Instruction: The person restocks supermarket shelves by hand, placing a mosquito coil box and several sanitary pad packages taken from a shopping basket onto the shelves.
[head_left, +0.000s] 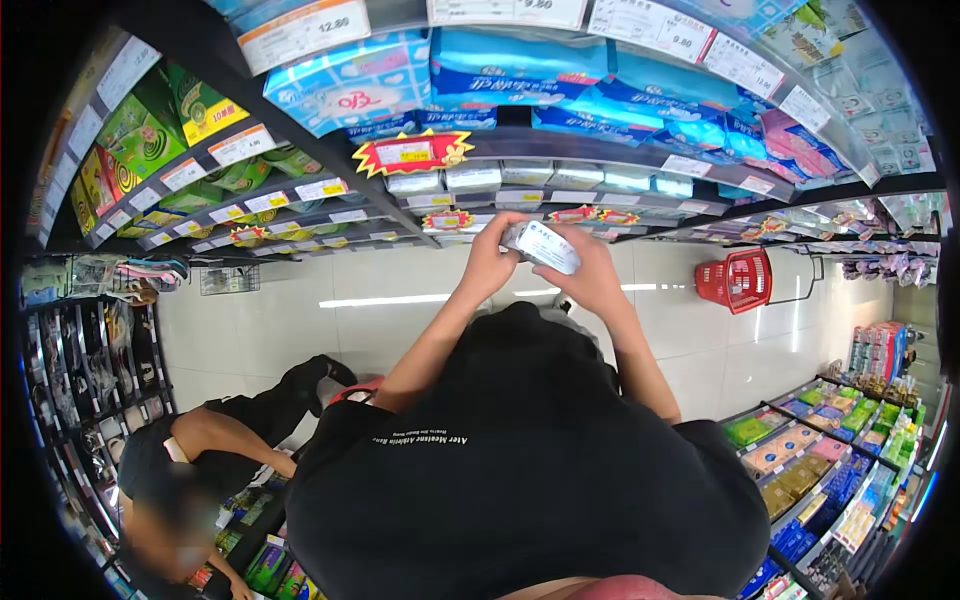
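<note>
Between my two hands, in front of my chest, is a small white packet with blue print on its label side. My left hand is closed on the packet's left end. The fingers of my right hand wrap its right side, with the thumb along the lower edge. Just beyond the hands is a shelf front with a low row of pale packs. Above that row sit blue plastic-wrapped packs. The packet's underside is hidden.
A red shopping basket stands on the tiled floor to my right. Green boxes fill the shelves at the front left. Another person bends low behind me on the left. Display shelves stand behind me on the right.
</note>
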